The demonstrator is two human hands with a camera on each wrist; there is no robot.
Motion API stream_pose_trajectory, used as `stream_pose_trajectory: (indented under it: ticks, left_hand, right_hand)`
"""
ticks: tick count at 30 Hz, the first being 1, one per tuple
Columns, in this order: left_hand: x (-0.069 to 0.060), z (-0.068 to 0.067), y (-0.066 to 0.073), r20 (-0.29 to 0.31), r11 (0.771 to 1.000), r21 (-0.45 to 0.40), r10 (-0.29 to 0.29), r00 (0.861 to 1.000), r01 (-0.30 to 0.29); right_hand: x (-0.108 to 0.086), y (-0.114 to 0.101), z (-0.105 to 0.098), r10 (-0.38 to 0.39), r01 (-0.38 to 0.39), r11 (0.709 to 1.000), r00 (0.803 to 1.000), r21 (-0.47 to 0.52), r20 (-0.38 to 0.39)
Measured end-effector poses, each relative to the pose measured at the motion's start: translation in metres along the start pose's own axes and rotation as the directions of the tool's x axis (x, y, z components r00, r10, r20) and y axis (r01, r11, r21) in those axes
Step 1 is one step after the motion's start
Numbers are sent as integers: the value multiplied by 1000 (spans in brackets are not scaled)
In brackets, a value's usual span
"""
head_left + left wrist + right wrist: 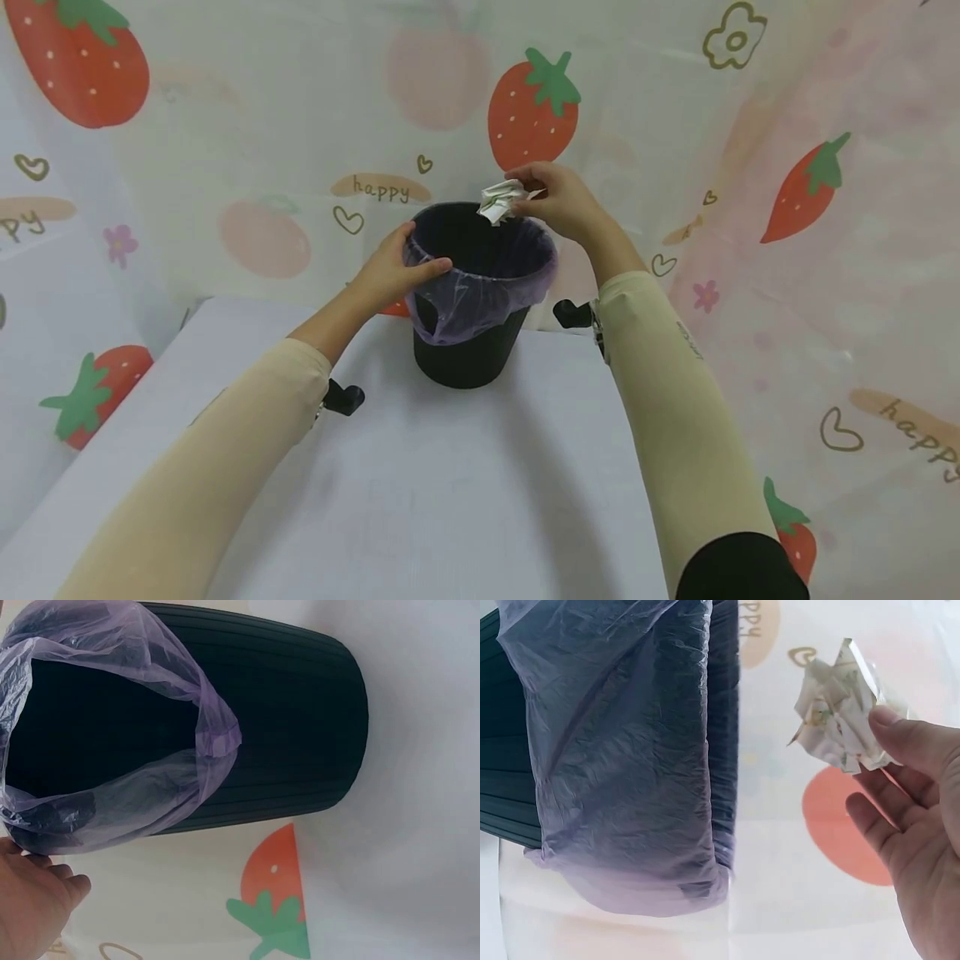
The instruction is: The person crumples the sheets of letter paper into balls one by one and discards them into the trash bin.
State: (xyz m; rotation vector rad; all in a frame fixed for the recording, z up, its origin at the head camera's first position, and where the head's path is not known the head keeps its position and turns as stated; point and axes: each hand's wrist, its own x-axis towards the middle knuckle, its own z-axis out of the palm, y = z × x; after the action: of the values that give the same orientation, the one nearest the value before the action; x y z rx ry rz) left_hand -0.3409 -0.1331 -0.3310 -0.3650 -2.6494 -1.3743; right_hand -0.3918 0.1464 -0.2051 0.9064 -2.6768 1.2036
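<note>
A black trash can (468, 354) stands on the white table, lined with a thin purple bag (472, 308) folded over its rim. At the can's left edge my left hand (390, 267) grips the rim, its thumb lying across the front. The left wrist view shows only part of this hand (37, 900) beside the bag. Above the far right part of the opening, my right hand (558, 204) pinches a crumpled piece of paper (498, 202) between thumb and fingers. In the right wrist view the white paper (840, 712) shows printed marks, apart from the bag.
The white table (420, 500) reaches toward me. A backdrop (300, 108) printed with strawberries, hearts and the word "happy" hangs behind the can and along both sides. A black wrist mount (345, 398) juts from the left sleeve, another (572, 314) from the right.
</note>
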Motion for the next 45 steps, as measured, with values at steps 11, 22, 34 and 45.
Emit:
stream_pose_trajectory:
  ticks: [11,22,34,45]
  left_hand:
    - [7,2,3,9,1000,1,10,1000,-10]
    - [2,9,3,19,1000,-19,17,1000,-16]
    - [1,0,4,5,991,6,135,991,-135]
    - [-7,3,-2,-60,983,40,180,982,-178]
  right_hand:
    - [13,10,5,12,-12,1000,999,1,-40]
    - [-11,9,6,-56,48,989,997,-137,-51]
    - [-56,4,9,-128,99,975,982,-201,-138]
    - [-100,16,23,-152,113,976,966,-187,-207]
